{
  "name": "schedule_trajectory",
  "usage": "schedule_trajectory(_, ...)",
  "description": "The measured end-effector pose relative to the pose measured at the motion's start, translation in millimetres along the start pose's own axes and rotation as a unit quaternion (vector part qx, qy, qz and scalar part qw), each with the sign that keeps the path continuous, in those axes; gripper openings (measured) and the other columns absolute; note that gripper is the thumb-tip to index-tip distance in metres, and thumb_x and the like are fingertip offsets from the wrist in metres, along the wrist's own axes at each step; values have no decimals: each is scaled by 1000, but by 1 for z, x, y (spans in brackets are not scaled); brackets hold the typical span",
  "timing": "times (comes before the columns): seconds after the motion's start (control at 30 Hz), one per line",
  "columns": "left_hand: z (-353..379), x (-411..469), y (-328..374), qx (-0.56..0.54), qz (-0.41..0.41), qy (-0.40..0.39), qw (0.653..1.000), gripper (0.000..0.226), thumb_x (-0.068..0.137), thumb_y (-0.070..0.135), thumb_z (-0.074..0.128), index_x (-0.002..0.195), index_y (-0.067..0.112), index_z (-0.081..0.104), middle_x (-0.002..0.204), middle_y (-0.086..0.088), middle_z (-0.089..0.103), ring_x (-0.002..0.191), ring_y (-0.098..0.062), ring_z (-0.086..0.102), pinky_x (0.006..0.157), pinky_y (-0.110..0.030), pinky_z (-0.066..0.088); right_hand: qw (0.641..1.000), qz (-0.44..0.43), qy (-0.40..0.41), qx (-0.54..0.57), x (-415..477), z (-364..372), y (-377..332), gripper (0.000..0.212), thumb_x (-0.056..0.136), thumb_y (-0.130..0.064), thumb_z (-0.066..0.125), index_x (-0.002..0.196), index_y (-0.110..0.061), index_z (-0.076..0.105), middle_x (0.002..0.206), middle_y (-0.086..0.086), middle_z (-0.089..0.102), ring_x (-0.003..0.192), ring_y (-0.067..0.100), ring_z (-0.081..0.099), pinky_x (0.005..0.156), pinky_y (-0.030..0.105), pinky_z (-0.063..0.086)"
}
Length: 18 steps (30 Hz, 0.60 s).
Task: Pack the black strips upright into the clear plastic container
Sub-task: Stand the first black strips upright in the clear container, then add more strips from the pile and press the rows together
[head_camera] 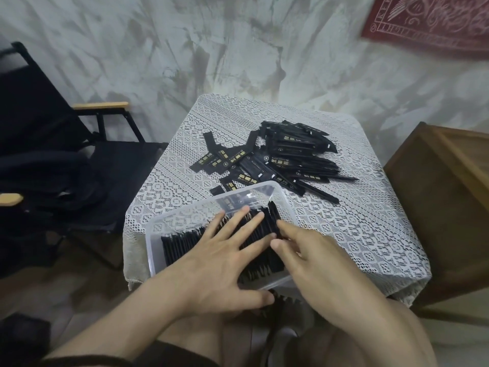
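Note:
A clear plastic container (156, 229) sits at the near edge of the small table, holding a row of black strips (182, 242) standing on edge. My left hand (219, 255) lies flat on top of that row, fingers spread and straight. My right hand (309, 250) is at the right end of the row, its thumb and fingertips against the outermost upright strips (274, 215); whether it pinches one is unclear. A loose pile of black strips (288, 154) with gold print lies on the table beyond the container.
The table wears a white lace cloth (357, 229). A black folding chair (79, 160) with wooden armrests stands to the left, and a brown wooden box (444, 197) to the right. My knees are below the table's near edge.

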<state>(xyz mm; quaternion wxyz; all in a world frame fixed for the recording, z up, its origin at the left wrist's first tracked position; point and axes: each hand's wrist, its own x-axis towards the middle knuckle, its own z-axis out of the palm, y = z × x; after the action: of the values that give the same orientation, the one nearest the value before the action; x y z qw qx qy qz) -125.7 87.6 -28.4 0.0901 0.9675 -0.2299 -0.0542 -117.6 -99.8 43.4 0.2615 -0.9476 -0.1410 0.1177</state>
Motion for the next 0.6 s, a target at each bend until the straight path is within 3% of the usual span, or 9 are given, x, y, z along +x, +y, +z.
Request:
schedule_trajectory(0.2,-1,-2,2,16,5,10,1000,95,87,84,34,161,41,-6,165,3,-32,145,-10,-41,124,-51,-13,997,-17,43,62,0,-3,18,41,101,-38,56,142,-36,58,138,-16,63,131,3,55,112,29,42)
schedule_trajectory(0.3,-2,-1,2,18,7,5,1000,91,87,85,32,161,44,-2,166,5,-29,145,-10,-40,124,-50,-15,994,-18,47,92,6,-1,25,39,98,-34,62,137,-37,62,127,-19,69,115,-6,62,104,20,47)
schedule_trajectory(0.4,-3,-5,4,9,6,35,999,87,88,84,36,160,48,3,166,6,-26,148,-9,-36,124,-43,-17,983,-9,76,168,13,4,33,24,94,-27,69,115,-37,73,95,-14,76,85,1,72,89,35,59)
schedule_trajectory(0.47,-2,-13,5,6,0,58,998,83,89,86,35,159,49,10,169,7,-18,150,-7,-30,123,-37,-17,976,5,117,183,17,6,38,10,92,-29,71,100,-35,71,77,-10,71,64,7,69,73,37,59)
schedule_trajectory(0.53,4,-26,2,10,-12,83,996,79,90,86,35,158,48,22,171,8,-2,154,-8,-18,124,-35,-11,983,-1,155,102,22,6,44,11,92,-38,70,98,-34,62,71,-8,64,63,10,62,64,34,48)
schedule_trajectory(0.6,11,-42,-2,18,-22,123,992,73,93,81,40,155,42,38,169,6,21,158,-12,3,125,-36,1,989,-4,143,40,24,4,48,19,92,-45,68,102,-34,55,75,-9,60,68,10,58,63,33,41)
